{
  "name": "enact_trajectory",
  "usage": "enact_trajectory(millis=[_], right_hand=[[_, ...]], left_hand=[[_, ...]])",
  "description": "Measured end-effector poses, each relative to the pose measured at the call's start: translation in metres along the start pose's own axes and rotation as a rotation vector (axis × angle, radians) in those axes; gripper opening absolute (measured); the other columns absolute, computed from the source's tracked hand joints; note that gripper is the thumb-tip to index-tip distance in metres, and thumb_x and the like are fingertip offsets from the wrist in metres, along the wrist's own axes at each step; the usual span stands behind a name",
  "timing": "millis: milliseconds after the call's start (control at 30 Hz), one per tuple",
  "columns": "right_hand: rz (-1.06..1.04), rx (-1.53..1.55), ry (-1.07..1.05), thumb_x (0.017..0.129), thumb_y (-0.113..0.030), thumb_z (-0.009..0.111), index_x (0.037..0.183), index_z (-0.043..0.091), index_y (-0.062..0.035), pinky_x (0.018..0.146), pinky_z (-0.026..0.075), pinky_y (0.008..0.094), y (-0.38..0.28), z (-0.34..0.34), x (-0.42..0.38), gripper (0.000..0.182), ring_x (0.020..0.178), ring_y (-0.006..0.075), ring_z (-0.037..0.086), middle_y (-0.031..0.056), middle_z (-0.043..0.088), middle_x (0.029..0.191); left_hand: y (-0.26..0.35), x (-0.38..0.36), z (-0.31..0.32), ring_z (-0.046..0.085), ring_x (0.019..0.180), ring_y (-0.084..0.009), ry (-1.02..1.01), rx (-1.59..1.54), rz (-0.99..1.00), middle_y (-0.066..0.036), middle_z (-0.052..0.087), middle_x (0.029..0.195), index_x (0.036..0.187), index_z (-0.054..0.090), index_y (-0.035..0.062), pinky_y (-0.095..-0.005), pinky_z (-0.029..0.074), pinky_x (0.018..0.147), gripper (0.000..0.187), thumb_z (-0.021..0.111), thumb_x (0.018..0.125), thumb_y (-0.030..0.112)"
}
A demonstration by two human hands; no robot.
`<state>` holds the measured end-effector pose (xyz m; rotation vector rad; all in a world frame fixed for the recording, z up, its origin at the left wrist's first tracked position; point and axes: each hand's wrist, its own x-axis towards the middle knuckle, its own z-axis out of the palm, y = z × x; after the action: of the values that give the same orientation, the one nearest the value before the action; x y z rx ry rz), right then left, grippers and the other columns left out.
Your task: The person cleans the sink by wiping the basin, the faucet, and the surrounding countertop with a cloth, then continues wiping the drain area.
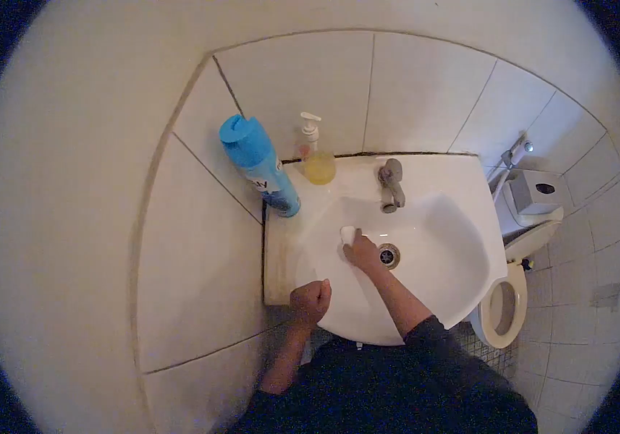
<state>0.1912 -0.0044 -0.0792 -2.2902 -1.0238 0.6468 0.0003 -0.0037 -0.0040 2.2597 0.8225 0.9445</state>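
Note:
My right hand (363, 252) reaches into the white sink (440, 231), its fingers closed on a small white pad (347, 234). The pad is against the inner left slope of the basin, left of the metal drain (388, 257). My left hand (311, 300) is curled into a fist near the sink's front left edge, with no object showing in it. Behind my right hand, the grey tap (391, 186) stands at the back of the basin.
On the sink's back left corner stand a tall blue spray can (260, 166) and a pump bottle (318, 165) of yellow liquid. Tiled walls close in behind and to the left. At right are a toilet (505, 315) and a tissue box (536, 192).

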Motion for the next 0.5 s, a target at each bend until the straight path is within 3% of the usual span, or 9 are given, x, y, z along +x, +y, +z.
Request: enact_trajectory(millis=[67,200,267,300,367,500], right_hand=[[-0.058,-0.415,0.050,0.078,-0.030,0.051,0.111,0.035,0.0067,0.060,0.051,0.0405,-0.023,-0.006,-0.010,0.052,0.077,0.0391,0.059,0.0234,0.054,0.093],[0.066,-0.146,-0.051,0.078,-0.031,0.052,0.111,0.036,0.0086,0.060,0.052,0.0401,-0.022,-0.014,-0.005,0.054,0.081,0.0398,0.058,0.0266,0.052,0.102],[0.276,0.764,-0.187,0.077,-0.034,0.054,0.109,0.037,0.0110,0.059,0.053,0.0400,-0.018,-0.020,-0.006,0.058,0.083,0.0355,0.059,0.0289,0.050,0.107],[0.277,0.762,-0.190,0.077,-0.034,0.054,0.109,0.037,0.0110,0.059,0.053,0.0400,-0.009,-0.010,-0.002,0.058,0.083,0.0355,0.059,0.0289,0.050,0.107],[0.188,0.491,0.022,0.076,-0.035,0.055,0.105,0.038,0.0129,0.059,0.053,0.0403,0.014,0.024,0.009,0.059,0.081,0.0330,0.060,0.0298,0.051,0.102],[0.154,0.237,-0.128,0.079,-0.034,0.050,0.107,0.040,0.0029,0.067,0.050,0.0407,-0.001,0.021,0.016,0.048,0.083,0.0377,0.059,0.0290,0.057,0.089]], left_hand=[[-0.002,-0.001,0.000,0.045,0.039,-0.0303,-0.012,0.064,-0.038,-0.014,0.044,0.047,0.051,0.044,0.0055,-0.0401,0.035,0.040,0.036,0.052,0.082,0.022],[-0.001,0.001,0.000,0.045,0.039,-0.0308,0.014,0.070,-0.024,-0.015,0.044,0.047,0.050,0.044,0.0053,-0.0403,0.035,0.040,0.037,0.052,0.082,0.022],[0.000,0.001,-0.001,0.045,0.039,-0.0316,-0.022,0.033,-0.061,-0.015,0.044,0.047,0.050,0.044,0.0050,-0.0403,0.035,0.040,0.037,0.052,0.082,0.022],[0.002,0.002,-0.002,0.045,0.039,-0.0316,-0.022,0.033,-0.064,-0.015,0.044,0.047,0.050,0.044,0.0050,-0.0403,0.035,0.040,0.037,0.052,0.082,0.022],[0.005,0.004,-0.006,0.045,0.040,-0.0321,-0.020,0.014,-0.055,-0.015,0.044,0.047,0.051,0.045,0.0049,-0.0402,0.035,0.041,0.036,0.052,0.082,0.022],[0.004,0.003,-0.004,0.045,0.041,-0.0322,-0.008,0.058,-0.043,-0.015,0.045,0.048,0.051,0.045,0.0051,-0.0399,0.036,0.041,0.035,0.051,0.082,0.022]])
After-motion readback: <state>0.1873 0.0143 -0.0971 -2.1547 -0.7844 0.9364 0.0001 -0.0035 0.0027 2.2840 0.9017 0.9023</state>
